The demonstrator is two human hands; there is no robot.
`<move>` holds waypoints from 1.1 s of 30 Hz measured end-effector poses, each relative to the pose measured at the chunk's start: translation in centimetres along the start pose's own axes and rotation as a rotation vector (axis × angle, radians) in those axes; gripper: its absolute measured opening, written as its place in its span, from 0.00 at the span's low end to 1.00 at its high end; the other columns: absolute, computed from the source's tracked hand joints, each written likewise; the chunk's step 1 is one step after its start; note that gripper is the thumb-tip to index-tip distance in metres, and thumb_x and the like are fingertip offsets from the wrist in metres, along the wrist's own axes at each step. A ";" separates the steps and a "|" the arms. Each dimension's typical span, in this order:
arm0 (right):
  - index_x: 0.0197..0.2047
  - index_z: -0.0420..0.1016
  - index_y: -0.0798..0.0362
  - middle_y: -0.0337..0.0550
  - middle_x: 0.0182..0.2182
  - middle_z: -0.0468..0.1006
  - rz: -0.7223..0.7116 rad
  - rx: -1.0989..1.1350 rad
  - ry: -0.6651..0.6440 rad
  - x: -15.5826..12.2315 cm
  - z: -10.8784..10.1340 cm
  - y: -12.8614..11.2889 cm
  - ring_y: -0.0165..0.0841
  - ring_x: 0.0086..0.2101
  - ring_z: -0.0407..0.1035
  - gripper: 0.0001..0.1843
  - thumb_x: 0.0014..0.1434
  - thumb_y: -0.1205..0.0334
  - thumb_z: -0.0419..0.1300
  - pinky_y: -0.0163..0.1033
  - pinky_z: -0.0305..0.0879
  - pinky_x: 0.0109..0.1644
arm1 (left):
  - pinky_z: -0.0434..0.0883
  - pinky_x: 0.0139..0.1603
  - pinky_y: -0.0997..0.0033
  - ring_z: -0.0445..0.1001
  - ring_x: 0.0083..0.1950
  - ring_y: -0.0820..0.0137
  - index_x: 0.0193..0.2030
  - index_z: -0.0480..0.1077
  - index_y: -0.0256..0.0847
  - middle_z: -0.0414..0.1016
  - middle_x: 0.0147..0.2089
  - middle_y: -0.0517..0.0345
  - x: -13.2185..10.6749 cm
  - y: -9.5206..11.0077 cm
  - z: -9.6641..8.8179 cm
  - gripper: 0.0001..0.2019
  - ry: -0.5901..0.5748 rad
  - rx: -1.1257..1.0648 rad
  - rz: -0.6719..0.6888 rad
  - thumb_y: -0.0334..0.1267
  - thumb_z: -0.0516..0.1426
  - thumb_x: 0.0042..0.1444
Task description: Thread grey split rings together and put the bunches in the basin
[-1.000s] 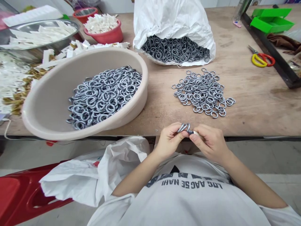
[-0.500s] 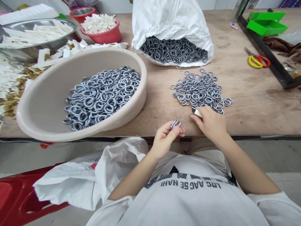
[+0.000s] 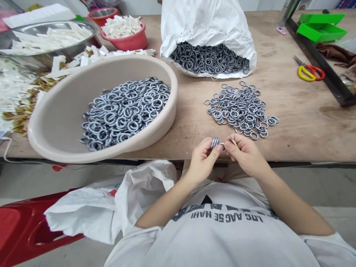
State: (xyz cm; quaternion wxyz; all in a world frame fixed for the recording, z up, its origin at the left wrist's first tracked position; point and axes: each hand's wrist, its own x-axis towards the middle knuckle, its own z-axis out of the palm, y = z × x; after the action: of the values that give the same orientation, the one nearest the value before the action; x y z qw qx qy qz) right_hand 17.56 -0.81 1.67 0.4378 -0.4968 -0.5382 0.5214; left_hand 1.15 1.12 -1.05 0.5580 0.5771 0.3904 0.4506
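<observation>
Several grey rings (image 3: 214,142) are gripped in my left hand (image 3: 204,157), held near the table's front edge. My right hand (image 3: 246,152) meets it there, closed on a small thin blade (image 3: 232,139) whose tip points up and away. Between the fingertips of both hands one ring (image 3: 221,144) shows, partly hidden by the fingers. Just beyond my hands lies a loose pile of the same grey rings (image 3: 239,107) on the wooden table (image 3: 191,122). To the left a large beige basin (image 3: 55,115) leans toward me, with many rings inside.
A white sack (image 3: 205,22) at the back has its mouth open on darker rings. Scissors (image 3: 310,72) with red and yellow handles lie at right, by a dark metal frame (image 3: 314,55) and green trays (image 3: 321,31). Red bowls (image 3: 125,40) and a steel basin (image 3: 94,40) hold white pieces.
My right hand has come left and turned the blade until both hands meet. My left hand has moved slightly right with its rings. The whole view has shifted a little.
</observation>
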 end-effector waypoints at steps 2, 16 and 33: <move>0.33 0.67 0.51 0.33 0.24 0.66 -0.008 0.050 0.002 -0.2 0.7 0.5 0.25 0.23 0.57 0.19 0.65 0.44 0.58 0.34 0.54 0.27 | 0.66 0.37 0.74 0.65 0.34 0.73 0.31 0.71 0.38 0.67 0.31 0.59 0.0 0.0 0.4 0.17 -0.010 -0.070 -0.058 0.50 0.60 0.61; 0.33 0.69 0.52 0.36 0.26 0.66 -0.334 -0.467 0.169 -0.8 -0.3 0.8 0.29 0.28 0.61 0.19 0.67 0.46 0.56 0.37 0.54 0.33 | 0.61 0.26 0.78 0.60 0.24 0.80 0.29 0.65 0.38 0.63 0.26 0.64 -0.3 0.9 1.4 0.19 0.008 -0.448 -0.321 0.52 0.58 0.61; 0.28 0.70 0.51 0.39 0.25 0.70 -0.376 -0.693 0.091 -1.7 -0.1 0.6 0.30 0.28 0.63 0.22 0.69 0.47 0.53 0.38 0.52 0.33 | 0.60 0.24 0.78 0.55 0.21 0.80 0.28 0.63 0.39 0.58 0.22 0.67 -0.6 1.9 2.0 0.19 -0.048 -0.544 -0.429 0.52 0.61 0.58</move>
State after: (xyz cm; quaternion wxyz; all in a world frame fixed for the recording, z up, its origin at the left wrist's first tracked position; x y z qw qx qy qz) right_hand 17.93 -2.51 1.20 0.3556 -0.5306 -0.7438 0.1970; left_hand 2.79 -0.20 0.83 0.7826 0.3222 0.3553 0.3970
